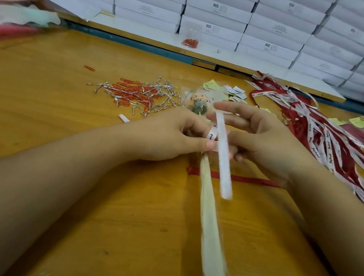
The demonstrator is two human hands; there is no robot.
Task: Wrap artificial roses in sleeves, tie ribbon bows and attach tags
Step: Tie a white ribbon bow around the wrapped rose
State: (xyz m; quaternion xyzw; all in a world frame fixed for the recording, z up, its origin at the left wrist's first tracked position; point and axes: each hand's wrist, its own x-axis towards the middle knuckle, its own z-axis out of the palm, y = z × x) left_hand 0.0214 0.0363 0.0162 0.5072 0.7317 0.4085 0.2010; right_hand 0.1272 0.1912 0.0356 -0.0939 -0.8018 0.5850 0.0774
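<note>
Head view: left hand (176, 134) is pinching the sleeved rose (209, 226) above mid-counter (63, 94), stem end pointing toward the near edge. Right hand (264, 142) is gripping a white ribbon (223, 159) in curled fingers; ribbon is crossing the sleeve at the left fingertips. Red ribbon (248, 180) is lying flat beneath.

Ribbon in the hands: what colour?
White ribbon with dark printed lettering, best seen in the head view.

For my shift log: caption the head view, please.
Left hand and right hand loop a white ribbon round a sleeved rose stem above a wooden table.
</note>
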